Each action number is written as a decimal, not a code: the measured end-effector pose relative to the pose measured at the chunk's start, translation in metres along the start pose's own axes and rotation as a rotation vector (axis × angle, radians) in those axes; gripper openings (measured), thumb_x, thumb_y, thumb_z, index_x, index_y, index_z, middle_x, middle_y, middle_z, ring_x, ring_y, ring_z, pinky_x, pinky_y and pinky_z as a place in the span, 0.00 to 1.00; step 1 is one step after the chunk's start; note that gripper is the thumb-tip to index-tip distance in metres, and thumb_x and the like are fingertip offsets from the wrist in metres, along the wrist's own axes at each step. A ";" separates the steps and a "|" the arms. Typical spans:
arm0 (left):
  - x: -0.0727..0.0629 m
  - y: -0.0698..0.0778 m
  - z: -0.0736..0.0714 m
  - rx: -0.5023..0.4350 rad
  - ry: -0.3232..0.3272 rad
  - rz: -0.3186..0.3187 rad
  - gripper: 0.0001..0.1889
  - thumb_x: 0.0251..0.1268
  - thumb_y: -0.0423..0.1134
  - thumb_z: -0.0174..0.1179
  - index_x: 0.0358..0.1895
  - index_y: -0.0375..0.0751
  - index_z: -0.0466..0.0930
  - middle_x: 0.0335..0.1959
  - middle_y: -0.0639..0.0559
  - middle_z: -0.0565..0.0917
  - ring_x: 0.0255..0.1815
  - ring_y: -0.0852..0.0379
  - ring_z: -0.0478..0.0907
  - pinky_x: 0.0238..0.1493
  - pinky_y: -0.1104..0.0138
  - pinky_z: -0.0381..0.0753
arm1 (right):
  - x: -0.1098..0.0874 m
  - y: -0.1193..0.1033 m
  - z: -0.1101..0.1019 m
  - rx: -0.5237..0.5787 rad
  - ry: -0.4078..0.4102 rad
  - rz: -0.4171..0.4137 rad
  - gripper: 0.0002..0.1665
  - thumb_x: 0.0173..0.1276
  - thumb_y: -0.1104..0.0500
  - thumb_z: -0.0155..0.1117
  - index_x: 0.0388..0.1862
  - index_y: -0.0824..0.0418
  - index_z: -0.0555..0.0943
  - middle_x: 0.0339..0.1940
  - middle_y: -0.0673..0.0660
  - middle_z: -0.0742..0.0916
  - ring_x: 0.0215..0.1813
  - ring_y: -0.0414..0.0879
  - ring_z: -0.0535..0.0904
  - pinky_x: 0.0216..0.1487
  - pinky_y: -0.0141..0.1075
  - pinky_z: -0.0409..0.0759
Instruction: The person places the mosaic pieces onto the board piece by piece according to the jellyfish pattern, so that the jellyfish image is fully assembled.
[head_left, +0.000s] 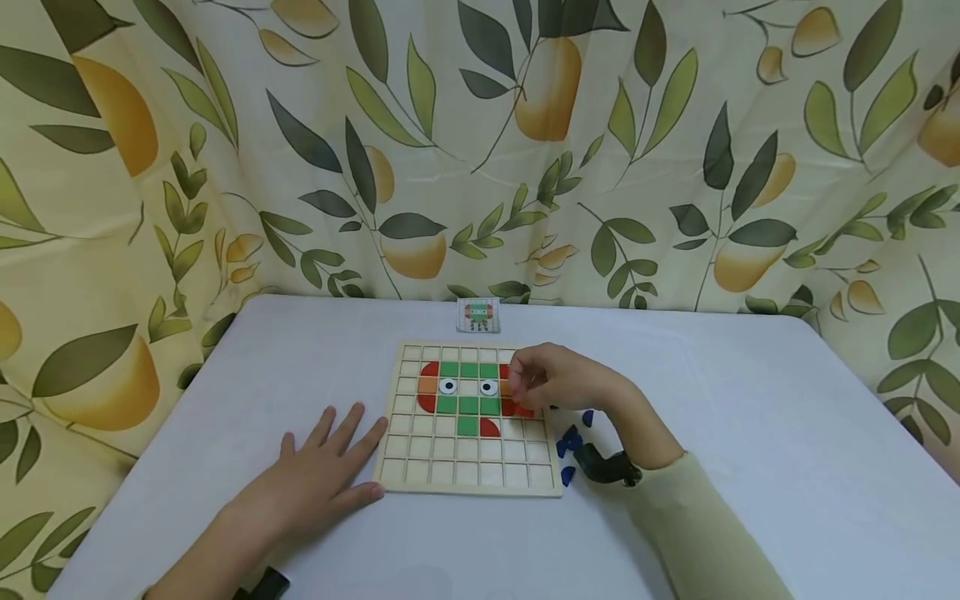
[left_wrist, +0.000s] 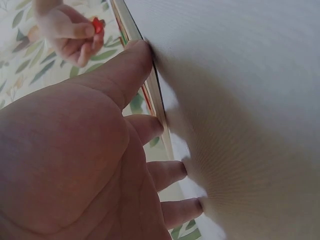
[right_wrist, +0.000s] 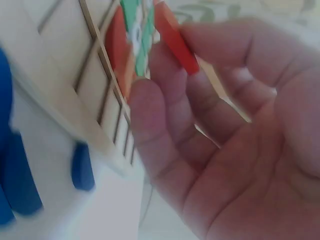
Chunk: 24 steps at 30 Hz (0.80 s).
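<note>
My right hand [head_left: 557, 380] pinches a red piece [right_wrist: 175, 39]; my left hand [head_left: 322, 468], fingers spread, touches the board [head_left: 468, 491], which I should keep steady while lowering the piece flat.

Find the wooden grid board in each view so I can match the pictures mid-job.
Head: wooden grid board below centre, flat on the white table.
Left wrist: wooden grid board edge-on, slanting down from the top, partly behind the left hand.
Right wrist: wooden grid board tilted across the upper left.
Shared landmark: right hand, holding a red piece in both wrist views.
</note>
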<state>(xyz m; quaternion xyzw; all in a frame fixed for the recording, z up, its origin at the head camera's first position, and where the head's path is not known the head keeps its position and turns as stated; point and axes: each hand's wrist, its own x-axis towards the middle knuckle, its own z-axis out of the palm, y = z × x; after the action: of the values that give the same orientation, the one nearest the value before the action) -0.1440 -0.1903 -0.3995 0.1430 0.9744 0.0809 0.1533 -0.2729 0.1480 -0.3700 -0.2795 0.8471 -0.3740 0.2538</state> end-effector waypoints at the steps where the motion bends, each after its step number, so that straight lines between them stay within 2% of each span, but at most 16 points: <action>1: 0.000 0.000 0.000 -0.002 0.001 -0.001 0.43 0.65 0.69 0.54 0.79 0.57 0.55 0.82 0.43 0.50 0.79 0.28 0.43 0.60 0.21 0.46 | 0.002 -0.001 0.002 -0.001 0.008 -0.011 0.07 0.64 0.68 0.67 0.39 0.62 0.79 0.37 0.54 0.83 0.41 0.50 0.78 0.43 0.39 0.81; 8: 0.001 -0.001 0.000 -0.004 0.012 0.000 0.43 0.64 0.69 0.55 0.79 0.57 0.56 0.82 0.43 0.51 0.79 0.28 0.44 0.60 0.21 0.46 | 0.012 -0.014 0.022 -0.013 0.081 -0.057 0.07 0.64 0.66 0.68 0.37 0.57 0.80 0.35 0.51 0.84 0.40 0.48 0.78 0.46 0.39 0.79; 12: 0.002 0.000 -0.001 -0.009 0.015 0.004 0.43 0.65 0.69 0.55 0.79 0.57 0.56 0.82 0.43 0.51 0.79 0.28 0.44 0.60 0.21 0.46 | 0.019 -0.021 0.032 -0.006 0.083 -0.071 0.08 0.63 0.68 0.67 0.37 0.57 0.81 0.36 0.52 0.84 0.40 0.48 0.78 0.46 0.39 0.80; 19: 0.002 -0.001 0.000 -0.015 0.009 0.012 0.43 0.65 0.70 0.54 0.79 0.57 0.56 0.82 0.42 0.51 0.79 0.28 0.44 0.60 0.21 0.46 | 0.029 -0.041 0.052 -0.056 0.094 -0.080 0.09 0.63 0.70 0.67 0.38 0.58 0.81 0.36 0.51 0.85 0.41 0.44 0.82 0.47 0.36 0.82; 24: -0.001 -0.003 -0.001 -0.025 0.016 0.026 0.43 0.65 0.70 0.53 0.79 0.56 0.56 0.81 0.41 0.51 0.79 0.27 0.44 0.59 0.20 0.47 | 0.035 -0.054 0.061 -0.090 0.102 -0.071 0.09 0.63 0.71 0.69 0.37 0.60 0.81 0.36 0.53 0.85 0.40 0.43 0.84 0.48 0.38 0.84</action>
<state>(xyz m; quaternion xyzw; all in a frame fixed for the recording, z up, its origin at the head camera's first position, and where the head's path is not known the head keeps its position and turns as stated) -0.1439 -0.1941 -0.3987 0.1532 0.9726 0.0961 0.1463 -0.2436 0.0647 -0.3719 -0.3014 0.8643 -0.3581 0.1841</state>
